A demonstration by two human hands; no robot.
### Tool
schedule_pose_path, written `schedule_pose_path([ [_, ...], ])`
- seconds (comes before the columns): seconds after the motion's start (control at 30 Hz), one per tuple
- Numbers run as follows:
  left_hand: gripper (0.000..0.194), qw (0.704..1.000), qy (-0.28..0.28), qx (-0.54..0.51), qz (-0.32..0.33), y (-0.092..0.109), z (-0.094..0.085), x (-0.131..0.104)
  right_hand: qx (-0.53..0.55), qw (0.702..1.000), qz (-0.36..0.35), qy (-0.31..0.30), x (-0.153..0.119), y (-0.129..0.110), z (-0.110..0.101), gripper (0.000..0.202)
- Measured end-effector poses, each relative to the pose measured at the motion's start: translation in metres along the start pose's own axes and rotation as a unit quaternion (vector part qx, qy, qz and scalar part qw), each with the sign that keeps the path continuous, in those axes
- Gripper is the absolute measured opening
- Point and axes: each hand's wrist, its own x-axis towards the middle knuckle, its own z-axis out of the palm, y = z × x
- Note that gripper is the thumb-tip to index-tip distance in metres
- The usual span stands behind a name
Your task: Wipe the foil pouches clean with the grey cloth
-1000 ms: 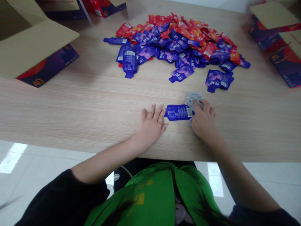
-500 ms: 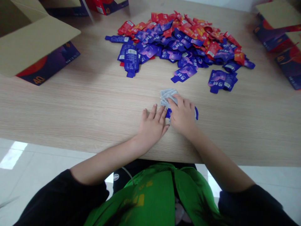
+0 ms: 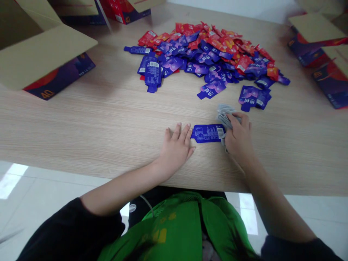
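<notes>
A blue pouch (image 3: 208, 133) lies flat on the table, its printed back with a barcode facing up and its narrow neck to the left. My left hand (image 3: 175, 146) rests palm down with fingers spread, its fingertips touching the neck end. At the other end of the pouch, my right hand (image 3: 240, 139) is closed around a crumpled grey-white cloth (image 3: 226, 114), which touches the barcode end. Part of the cloth is hidden under my right fingers.
Beyond my hands is a heap of blue and red pouches (image 3: 203, 54), with a few loose blue pouches (image 3: 211, 88) in front. An open carton (image 3: 61, 78) stands at left, more cartons (image 3: 330, 78) at right, and a red-blue box (image 3: 127, 11) at the back.
My right hand has slid to the right with the cloth along the pouch, uncovering its printed back. My left hand has stayed at the neck end.
</notes>
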Motion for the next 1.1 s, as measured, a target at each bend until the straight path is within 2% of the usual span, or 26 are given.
schedule_pose_path([
  [0.1,0.063,1.000,0.008,0.004,0.010,-0.001,0.000,0.000,0.023,0.998,-0.057,0.011,0.004,-0.034,0.003,0.057],
  [0.2,0.062,1.000,0.013,0.005,0.006,-0.001,0.000,-0.001,-0.002,0.991,-0.122,-0.053,0.003,-0.065,0.017,0.058],
  [0.3,0.060,1.000,0.007,-0.001,0.002,0.000,-0.002,-0.001,-0.054,0.983,-0.151,-0.094,-0.001,-0.073,0.029,0.056],
  [0.4,0.062,1.000,0.006,-0.006,0.000,0.000,-0.002,-0.002,-0.097,0.986,-0.114,-0.076,-0.005,-0.056,0.028,0.057],
  [0.63,0.062,1.000,0.003,0.002,0.003,0.000,0.000,-0.001,-0.135,0.989,0.023,-0.055,-0.017,0.007,0.006,0.058],
  [0.77,0.062,1.000,-0.002,0.005,0.000,0.001,0.000,-0.001,-0.074,0.996,0.029,-0.033,-0.006,0.022,0.000,0.057],
  [0.83,0.061,1.000,-0.004,0.007,0.001,0.002,0.000,-0.001,-0.026,1.000,0.011,0.003,0.002,0.013,-0.001,0.059],
  [0.93,0.062,1.000,0.000,0.009,0.004,0.002,0.000,-0.001,0.007,0.999,-0.031,0.020,0.009,-0.022,0.003,0.061],
  [1.03,0.062,1.000,0.009,0.005,0.000,0.002,0.002,-0.001,-0.006,0.994,-0.101,-0.049,0.005,-0.059,0.016,0.054],
  [1.1,0.061,1.000,0.008,0.001,-0.001,0.001,0.002,-0.001,-0.029,0.984,-0.147,-0.092,0.001,-0.072,0.025,0.051],
])
